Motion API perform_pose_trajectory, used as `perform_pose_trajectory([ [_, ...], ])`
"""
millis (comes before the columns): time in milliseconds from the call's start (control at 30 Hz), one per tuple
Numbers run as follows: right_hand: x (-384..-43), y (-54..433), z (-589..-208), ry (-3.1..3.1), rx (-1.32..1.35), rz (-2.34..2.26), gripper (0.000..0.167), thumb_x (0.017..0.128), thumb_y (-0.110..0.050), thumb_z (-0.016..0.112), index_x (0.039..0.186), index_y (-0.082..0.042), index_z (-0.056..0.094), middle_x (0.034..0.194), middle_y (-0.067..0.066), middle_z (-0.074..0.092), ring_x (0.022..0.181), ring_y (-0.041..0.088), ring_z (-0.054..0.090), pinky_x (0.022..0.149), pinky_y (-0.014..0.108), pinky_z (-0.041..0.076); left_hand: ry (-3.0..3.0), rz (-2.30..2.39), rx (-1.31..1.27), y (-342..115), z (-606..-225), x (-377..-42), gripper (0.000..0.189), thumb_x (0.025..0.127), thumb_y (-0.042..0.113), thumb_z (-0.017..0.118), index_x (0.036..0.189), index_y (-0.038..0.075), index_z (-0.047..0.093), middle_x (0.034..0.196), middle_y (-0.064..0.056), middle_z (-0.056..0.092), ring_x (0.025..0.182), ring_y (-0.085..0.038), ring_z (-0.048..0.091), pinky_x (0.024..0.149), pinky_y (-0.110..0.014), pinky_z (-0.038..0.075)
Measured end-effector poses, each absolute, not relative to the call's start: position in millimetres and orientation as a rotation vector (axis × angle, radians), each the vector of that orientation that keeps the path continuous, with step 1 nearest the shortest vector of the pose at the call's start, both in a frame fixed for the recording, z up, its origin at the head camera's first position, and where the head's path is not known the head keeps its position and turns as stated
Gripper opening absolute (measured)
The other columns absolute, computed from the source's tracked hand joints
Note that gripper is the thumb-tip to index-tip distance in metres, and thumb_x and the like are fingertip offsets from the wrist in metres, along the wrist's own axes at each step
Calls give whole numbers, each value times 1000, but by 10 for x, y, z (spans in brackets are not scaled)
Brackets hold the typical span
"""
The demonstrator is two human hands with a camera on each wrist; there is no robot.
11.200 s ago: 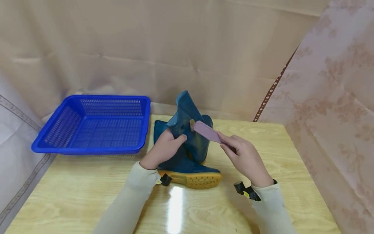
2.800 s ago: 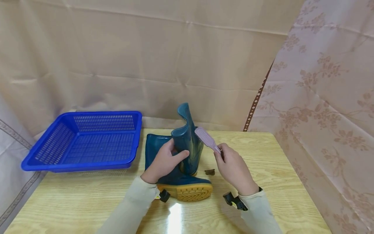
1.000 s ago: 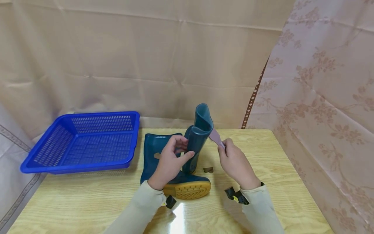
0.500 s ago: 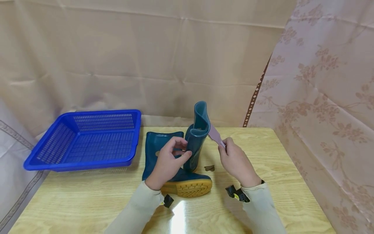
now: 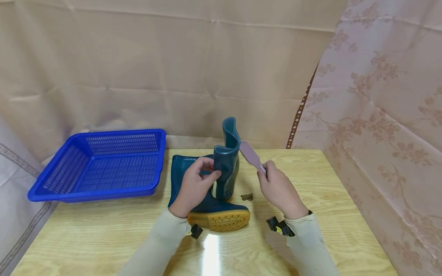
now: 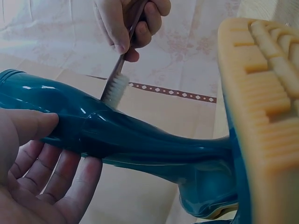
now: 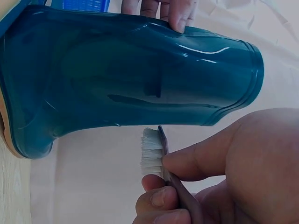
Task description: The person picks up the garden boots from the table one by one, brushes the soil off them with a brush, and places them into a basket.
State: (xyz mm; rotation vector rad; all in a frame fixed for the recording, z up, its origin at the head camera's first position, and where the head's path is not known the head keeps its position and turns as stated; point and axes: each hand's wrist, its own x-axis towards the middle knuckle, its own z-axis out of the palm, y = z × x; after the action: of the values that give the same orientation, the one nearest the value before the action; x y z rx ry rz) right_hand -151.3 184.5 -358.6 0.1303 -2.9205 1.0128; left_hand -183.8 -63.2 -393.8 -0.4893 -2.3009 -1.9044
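Observation:
My left hand [image 5: 195, 184] grips the shaft of a standing teal rubber boot [image 5: 226, 170], thumb on one side and fingers on the other. Its top is squeezed into a wavy fold. A second rubber boot [image 5: 219, 206] lies on its side in front, yellow sole [image 5: 224, 221] turned towards me; my left hand hides part of its shaft. At the right, my right hand [image 5: 279, 189] holds a mauve brush [image 5: 251, 154] by the handle. White bristles [image 7: 152, 151] face the standing boot, right at the shaft's edge in both wrist views.
A blue plastic basket [image 5: 103, 194] stands on the left of the wooden table [image 5: 114, 234]. One small brown flake [image 5: 247, 197] lies right of the boots. A beige curtain [image 5: 138, 69] hangs behind the table, a pink flowered cloth [image 5: 380, 115] at the right.
The brown patch seen on the standing boot at first is gone from there, and a brown flake lies on the table. Lately the shaft has turned and shifted left; the brush head shows beside it.

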Motion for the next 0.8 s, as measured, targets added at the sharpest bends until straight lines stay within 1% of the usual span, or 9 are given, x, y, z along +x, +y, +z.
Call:
perform_pose_trajectory([
  [133, -1510, 1856, -3576, -2917, 132, 1020, 22, 111, -20, 43, 114, -1, 51, 73, 8, 49, 53, 19, 42, 48, 32, 37, -2321, -1834, -471, -653, -3885, -1903, 18, 99, 15, 72, 115, 11, 65, 107, -6, 67, 99, -20, 63, 76, -29, 57],
  [233, -1507, 1863, -3574, -2919, 134, 1031, 22, 111, -20, 43, 115, 0, 51, 74, 8, 49, 54, 19, 42, 48, 32, 37, -2323, -1769, -456, -681, -3820, -1968, 18, 101, 17, 70, 116, 9, 65, 107, -8, 68, 99, -22, 62, 74, -31, 55],
  [333, -1505, 1871, -3578, -2920, 137, 1035, 22, 111, -20, 43, 116, 0, 51, 74, 8, 49, 54, 19, 42, 48, 32, 37, -2330, -1714, -437, -733, -3746, -2059, 21, 102, 18, 68, 119, 7, 64, 110, -9, 68, 102, -24, 62, 77, -34, 55],
  [400, -1505, 1873, -3581, -2922, 137, 1036, 22, 111, -20, 43, 115, 0, 51, 74, 8, 49, 54, 18, 42, 48, 32, 37, -2336, -1692, -418, -788, -3696, -2132, 23, 102, 18, 67, 122, 7, 62, 113, -11, 68, 105, -25, 62, 82, -38, 56],
  [433, -1504, 1874, -3580, -2921, 133, 1037, 22, 111, -21, 43, 115, 0, 51, 74, 8, 49, 54, 18, 42, 48, 32, 37, -2330, -1691, -411, -816, -3672, -2172, 24, 102, 17, 67, 122, 6, 61, 114, -12, 67, 106, -26, 63, 83, -37, 57],
  [500, -1504, 1878, -3582, -2922, 130, 1038, 22, 111, -21, 43, 116, 0, 51, 74, 8, 49, 54, 18, 42, 48, 32, 37, -2328, -1693, -384, -882, -3620, -2251, 25, 103, 17, 66, 124, 4, 59, 116, -13, 66, 108, -27, 62, 86, -40, 59],
  [633, -1513, 1880, -3590, -2918, 128, 1048, 23, 111, -21, 43, 116, 0, 51, 75, 8, 49, 54, 18, 42, 48, 32, 37, -2289, -1713, -370, -945, -3554, -2378, 26, 102, 13, 66, 123, 1, 56, 118, -16, 63, 108, -28, 62, 88, -45, 60],
  [667, -1517, 1879, -3596, -2917, 129, 1053, 22, 111, -21, 43, 116, 0, 51, 75, 8, 50, 54, 19, 43, 48, 32, 38, -2287, -1709, -372, -940, -3544, -2395, 25, 102, 13, 66, 122, 1, 56, 118, -16, 63, 108, -28, 62, 88, -48, 60],
  [800, -1533, 1874, -3611, -2907, 109, 1058, 23, 109, -24, 49, 113, -2, 51, 74, 7, 49, 55, 19, 44, 49, 33, 38, -2274, -1701, -420, -819, -3527, -2384, 23, 101, 13, 68, 120, 3, 59, 115, -13, 65, 107, -26, 62, 88, -43, 59],
])
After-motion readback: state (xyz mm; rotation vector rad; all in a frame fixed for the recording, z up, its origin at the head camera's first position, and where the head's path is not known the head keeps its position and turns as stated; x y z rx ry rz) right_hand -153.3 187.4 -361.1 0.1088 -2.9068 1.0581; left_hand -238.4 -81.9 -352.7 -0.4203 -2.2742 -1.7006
